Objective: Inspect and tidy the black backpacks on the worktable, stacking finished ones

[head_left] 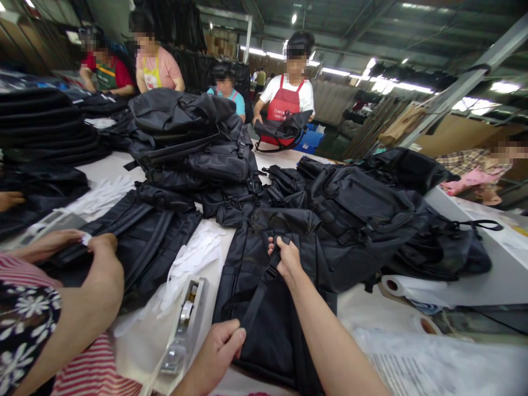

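- Nearest the camera, the left hand [223,346] pinches the near end of a narrow black webbing strap [256,302], thumb over fingers
- The right hand [287,257] is closed on the strap's far part, beside its dark plastic buckle [271,269]; the two hands are apart, with the strap slanting between them
- Under them a large matte-black fabric bag [264,346] lies flat on the pale counter [357,300], directly in front of the person
- The bag's folded end points away, toward the far side; its long axis runs near to far, while the strap crosses it at a slant
- The step in hand looks like handling or adjusting the strap; a further pull would seem to call for a firm hold by the buckle and an untwisted strap
- Left of the bag are a grey metal tape dispenser [185,324] and a heap of thin white pieces [193,256]
- Farther left, a co-worker's hands [101,242] hold a small white piece by another black bag with broad straps [154,236]
- White rolls [412,287] lie to the right
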Demonstrator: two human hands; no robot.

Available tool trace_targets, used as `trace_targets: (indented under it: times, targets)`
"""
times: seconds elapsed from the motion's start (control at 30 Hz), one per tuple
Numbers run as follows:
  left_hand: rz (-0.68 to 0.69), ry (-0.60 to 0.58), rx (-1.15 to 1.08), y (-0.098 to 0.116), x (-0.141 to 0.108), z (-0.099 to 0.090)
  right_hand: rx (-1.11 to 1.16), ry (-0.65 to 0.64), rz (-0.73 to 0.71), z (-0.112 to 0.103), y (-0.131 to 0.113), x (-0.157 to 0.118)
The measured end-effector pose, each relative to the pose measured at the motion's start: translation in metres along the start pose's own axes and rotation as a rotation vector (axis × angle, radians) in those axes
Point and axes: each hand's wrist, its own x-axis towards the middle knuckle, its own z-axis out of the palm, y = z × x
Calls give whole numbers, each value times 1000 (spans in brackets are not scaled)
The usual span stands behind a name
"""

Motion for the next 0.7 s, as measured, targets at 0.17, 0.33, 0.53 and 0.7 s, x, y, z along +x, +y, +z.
trace_targets:
  times: [0.17, 0.33, 0.53, 0.7]
  targets:
    - [52, 23, 127, 6, 28, -22, 77, -387, 64, -9, -30, -46]
    - [-43, -2, 10, -6, 46, -41, -30, -572, 3, -9, -36, -85]
    - [-84, -56, -92, -13, 56, -43, -143, -588, -72, -3, -43, -82]
    - [40, 31, 23, -14, 68, -45, -159, -577, -68, 1, -46, -79]
